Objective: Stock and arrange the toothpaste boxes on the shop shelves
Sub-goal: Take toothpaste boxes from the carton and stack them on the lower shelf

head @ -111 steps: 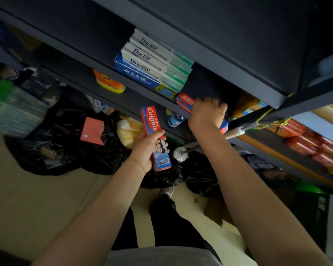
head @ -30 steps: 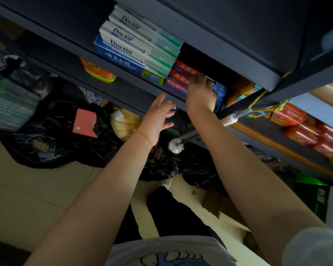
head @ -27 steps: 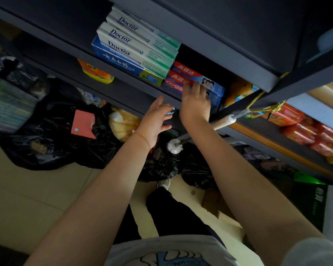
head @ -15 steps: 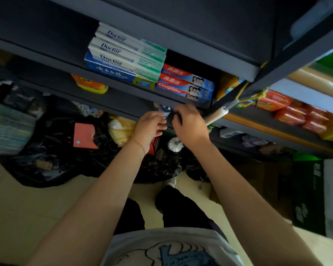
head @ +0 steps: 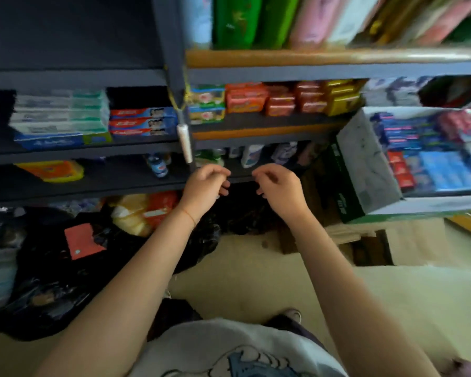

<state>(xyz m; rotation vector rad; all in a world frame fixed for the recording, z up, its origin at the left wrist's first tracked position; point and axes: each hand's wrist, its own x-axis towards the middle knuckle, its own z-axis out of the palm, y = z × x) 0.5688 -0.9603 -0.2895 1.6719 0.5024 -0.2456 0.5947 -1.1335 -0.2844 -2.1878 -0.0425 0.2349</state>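
Head view, blurry. I see left hand (head: pixel 206 187) and right hand (head: pixel 279 189) at frame centre, both empty, fingers loosely curled, apart from each other. Red-and-blue toothpaste boxes (head: pixel 143 122) stacked three high on the dark metal shelf (head: pixel 74 152), centre left, beside white-green toothpaste boxes (head: pixel 60 111).

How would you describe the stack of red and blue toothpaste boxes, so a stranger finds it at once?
Find the dark upright post between the shelf bays. Just left of it lies the red and blue stack. Its taller left neighbour, the white and green stack, lacks red.
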